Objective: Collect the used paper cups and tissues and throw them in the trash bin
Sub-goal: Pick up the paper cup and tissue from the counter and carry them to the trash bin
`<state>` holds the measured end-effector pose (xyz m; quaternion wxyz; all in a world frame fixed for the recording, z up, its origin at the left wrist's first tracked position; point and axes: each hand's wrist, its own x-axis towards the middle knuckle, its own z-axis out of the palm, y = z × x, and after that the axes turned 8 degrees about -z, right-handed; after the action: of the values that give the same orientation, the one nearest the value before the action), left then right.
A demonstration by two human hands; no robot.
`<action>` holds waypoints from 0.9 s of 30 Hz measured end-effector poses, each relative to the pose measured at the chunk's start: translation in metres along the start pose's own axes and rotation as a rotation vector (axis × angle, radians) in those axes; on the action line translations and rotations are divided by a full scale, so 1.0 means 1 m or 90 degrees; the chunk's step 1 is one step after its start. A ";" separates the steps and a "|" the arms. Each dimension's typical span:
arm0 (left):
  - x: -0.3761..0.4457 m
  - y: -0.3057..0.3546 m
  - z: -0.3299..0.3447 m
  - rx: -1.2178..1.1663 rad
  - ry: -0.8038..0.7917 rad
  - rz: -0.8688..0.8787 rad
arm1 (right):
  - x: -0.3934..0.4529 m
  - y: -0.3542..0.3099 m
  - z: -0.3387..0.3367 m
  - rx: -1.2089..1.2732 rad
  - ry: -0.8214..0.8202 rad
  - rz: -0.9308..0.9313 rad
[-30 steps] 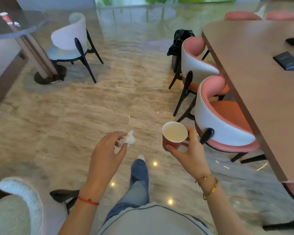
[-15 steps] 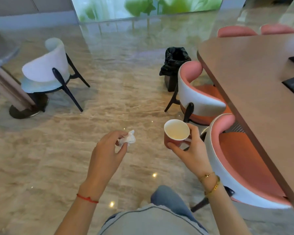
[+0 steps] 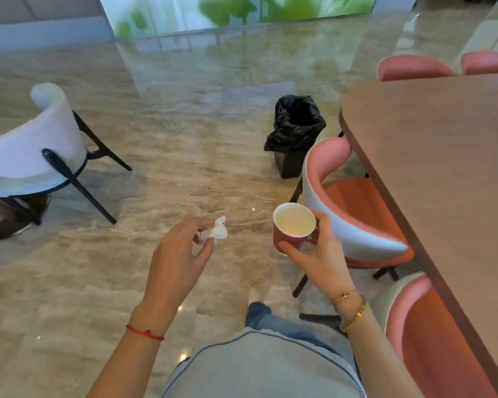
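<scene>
My left hand [image 3: 179, 259] pinches a crumpled white tissue [image 3: 214, 232] between thumb and fingertips, held out over the marble floor. My right hand [image 3: 316, 254] grips a red paper cup [image 3: 292, 228] with a white inside, upright and seemingly empty. Ahead and slightly right stands the trash bin [image 3: 295, 133], lined with a black bag and open at the top, on the floor beyond the nearest pink chair. Both hands are well short of the bin.
A long brown table [image 3: 443, 173] fills the right side, with pink-and-white chairs [image 3: 351, 202] tucked along its edge. A white chair [image 3: 32, 150] with black legs stands at the left. Open marble floor lies between me and the bin.
I have walked forward: the bin and chairs are nearer and lower in view. Both hands keep the same hold on the tissue and the cup.
</scene>
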<state>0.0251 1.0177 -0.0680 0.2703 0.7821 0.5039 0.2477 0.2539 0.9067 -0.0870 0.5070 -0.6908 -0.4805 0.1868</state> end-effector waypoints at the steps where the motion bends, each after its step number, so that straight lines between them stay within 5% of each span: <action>1: 0.026 0.005 0.004 0.003 0.007 0.003 | 0.029 0.004 -0.002 0.005 -0.006 -0.005; 27: 0.579 0.048 0.136 0.003 -0.066 0.080 | 0.539 0.149 0.008 -0.035 0.092 0.038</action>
<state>0.3605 1.5113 -0.0682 0.2776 0.8248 0.4396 0.2222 0.5709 1.3668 -0.0978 0.5155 -0.7301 -0.4266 0.1383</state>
